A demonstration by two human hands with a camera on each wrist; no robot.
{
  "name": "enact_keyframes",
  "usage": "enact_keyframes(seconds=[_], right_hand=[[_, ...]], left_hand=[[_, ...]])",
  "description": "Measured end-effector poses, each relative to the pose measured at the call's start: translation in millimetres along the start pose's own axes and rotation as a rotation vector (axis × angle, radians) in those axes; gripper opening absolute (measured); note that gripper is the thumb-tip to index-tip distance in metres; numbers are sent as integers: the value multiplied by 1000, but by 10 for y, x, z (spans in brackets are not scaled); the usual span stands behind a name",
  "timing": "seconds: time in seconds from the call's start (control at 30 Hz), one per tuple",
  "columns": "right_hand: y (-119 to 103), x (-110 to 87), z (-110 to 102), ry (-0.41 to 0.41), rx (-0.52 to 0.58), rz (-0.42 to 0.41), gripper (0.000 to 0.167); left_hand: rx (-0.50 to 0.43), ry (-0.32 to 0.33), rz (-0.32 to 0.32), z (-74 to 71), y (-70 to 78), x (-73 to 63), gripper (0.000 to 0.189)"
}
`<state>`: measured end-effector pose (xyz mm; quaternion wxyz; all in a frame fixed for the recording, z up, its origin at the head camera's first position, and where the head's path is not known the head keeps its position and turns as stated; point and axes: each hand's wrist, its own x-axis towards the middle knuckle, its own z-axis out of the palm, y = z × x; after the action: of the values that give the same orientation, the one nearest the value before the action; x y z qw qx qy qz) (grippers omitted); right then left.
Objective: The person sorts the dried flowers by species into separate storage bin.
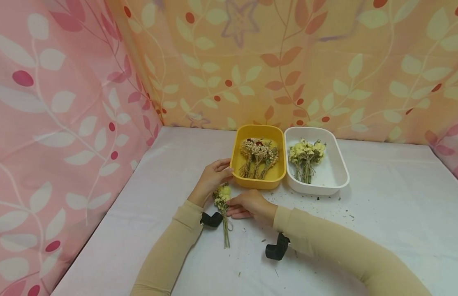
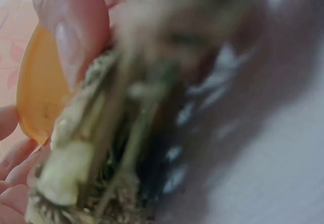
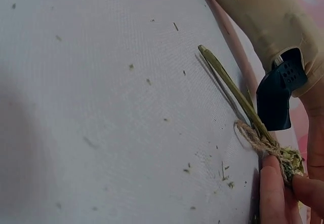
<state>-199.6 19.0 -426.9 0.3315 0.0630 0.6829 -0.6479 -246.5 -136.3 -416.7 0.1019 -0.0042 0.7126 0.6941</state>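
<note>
A small bunch of dried yellow flowers, its stems tied with twine, lies over the white cloth in front of the yellow box. My right hand pinches it by the neck between thumb and fingers, just below the blooms. The stem ends point toward me. My left hand is beyond the bunch, its fingers at the left wall of the yellow box. Blurred yellow blooms and stems fill much of the left wrist view, with left fingertips by the box.
Inside the yellow box are several dried bunches with cream and dark red blooms. A white box stands against its right side, holding yellow bunches. Plant crumbs dot the cloth. Patterned fabric hangs behind and at the sides.
</note>
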Motion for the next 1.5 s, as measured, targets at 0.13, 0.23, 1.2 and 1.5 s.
enact_keyframes(seconds=[0.13,0.23,1.2,1.5], right_hand=[[4,-14,-13,-4,34,8,25],[6,-29,-27,-15,51,9,24],[43,-109,-78,-79,209,35,26],[88,-205,-105,-109,173,-3,11]], left_hand=[[-4,-1,-1,8,7,-8,49],[-6,-4,-4,8,12,-8,49],[-12,-4,6,8,1,6,49],[-17,-10,17,-9,-41,28,49]])
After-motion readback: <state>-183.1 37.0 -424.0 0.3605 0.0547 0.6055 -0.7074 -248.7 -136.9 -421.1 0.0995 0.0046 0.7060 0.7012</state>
